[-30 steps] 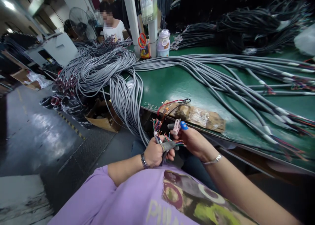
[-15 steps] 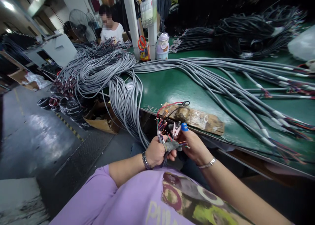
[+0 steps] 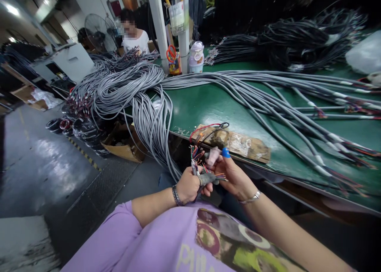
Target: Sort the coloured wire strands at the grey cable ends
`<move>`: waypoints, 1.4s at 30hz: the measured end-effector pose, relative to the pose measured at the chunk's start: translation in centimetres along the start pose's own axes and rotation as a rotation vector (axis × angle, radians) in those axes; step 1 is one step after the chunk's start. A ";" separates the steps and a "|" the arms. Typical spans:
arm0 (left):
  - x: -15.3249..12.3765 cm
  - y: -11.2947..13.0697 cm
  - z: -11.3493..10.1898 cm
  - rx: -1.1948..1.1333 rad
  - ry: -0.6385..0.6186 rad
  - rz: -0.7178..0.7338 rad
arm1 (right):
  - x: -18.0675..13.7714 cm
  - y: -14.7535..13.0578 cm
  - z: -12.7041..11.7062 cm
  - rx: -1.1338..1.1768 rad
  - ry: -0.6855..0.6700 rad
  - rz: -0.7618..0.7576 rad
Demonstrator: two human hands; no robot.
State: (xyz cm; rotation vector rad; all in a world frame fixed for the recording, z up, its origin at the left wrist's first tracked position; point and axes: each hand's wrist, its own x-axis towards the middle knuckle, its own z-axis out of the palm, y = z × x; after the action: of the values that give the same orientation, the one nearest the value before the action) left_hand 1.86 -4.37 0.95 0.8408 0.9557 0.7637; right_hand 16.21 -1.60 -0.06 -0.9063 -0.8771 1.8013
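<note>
My left hand (image 3: 188,186) is closed in a fist around the end of a grey cable, whose coloured wires (image 3: 195,152) fan out above my thumb. A grey finger cot covers that thumb. My right hand (image 3: 234,174) pinches a small pink clip-like tool (image 3: 213,156) between thumb and forefinger, right beside the wire ends; its forefinger wears a blue cot (image 3: 225,153). Both hands hover just below the front edge of the green table (image 3: 208,101).
Long grey cables (image 3: 139,89) lie in bundles over the table and hang off its left edge. A taped brown pad (image 3: 244,142) with red and black leads sits at the table edge. Scissors in a holder (image 3: 172,58), a jar (image 3: 195,56) and a person (image 3: 133,30) are behind.
The pink tool's jaws have come together near the wire ends. Both hands stay close together and shifted only slightly upward.
</note>
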 end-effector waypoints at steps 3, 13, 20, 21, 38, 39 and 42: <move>-0.4 -0.1 -0.3 -0.010 0.049 0.018 | -1.2 0.4 -1.1 0.123 0.075 0.051; -0.3 -1.4 -0.7 0.073 0.104 0.100 | -4.5 2.1 0.7 -0.242 0.260 -0.134; -0.6 -1.8 -1.6 0.151 0.003 -0.011 | -2.6 1.3 1.3 -0.324 0.139 -0.029; -0.6 -1.8 -1.6 0.113 0.038 0.004 | -2.4 1.3 1.2 -0.343 0.162 -0.033; -0.5 -1.4 -1.3 -0.084 0.230 0.075 | -2.5 2.4 0.5 -0.225 0.136 -0.060; -0.5 -1.4 -1.3 -0.074 0.225 0.074 | -2.4 2.4 0.6 -0.222 0.114 -0.057; -0.6 -1.4 -1.3 -0.055 0.207 0.075 | -2.2 2.2 1.0 -0.228 0.040 -0.047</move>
State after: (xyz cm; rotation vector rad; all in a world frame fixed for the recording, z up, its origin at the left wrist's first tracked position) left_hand 0.72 -5.18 -0.42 0.7629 1.0858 0.9511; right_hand 15.19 -4.57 -0.94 -1.0519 -1.0849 1.6603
